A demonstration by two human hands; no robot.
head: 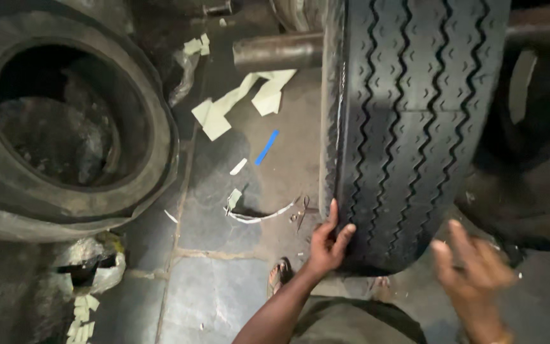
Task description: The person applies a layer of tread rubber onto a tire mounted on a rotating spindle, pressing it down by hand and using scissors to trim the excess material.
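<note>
A large tyre (408, 127) is seen standing upright, carried on a horizontal metal bar (275, 51) that passes through it, its zigzag tread turned toward the camera. The left hand (327, 245) is laid against the tyre's lower left edge, where tread meets sidewall; its fingers (342, 234) are spread open and pressed flat on the rubber, not closed around anything. The right hand (472, 271) is held just off the lower right of the tread, blurred, with fingers open and nothing gripped; contact with the tyre cannot be confirmed. A pale line is noted running along the left edge of the tread, but its nature cannot be told. On the stone floor (224, 293) to the left, pale paper scraps (224, 108), a blue strip (267, 147) and a pair of scissors (302, 210) are observed, the scissors lying near the left hand. A second worn tyre (65, 121) lies flat at far left, well apart. A sandalled foot (279, 274) is visible below the left hand. By judgement, the tyre is mounted and being handled; how much work remains cannot be read.
</note>
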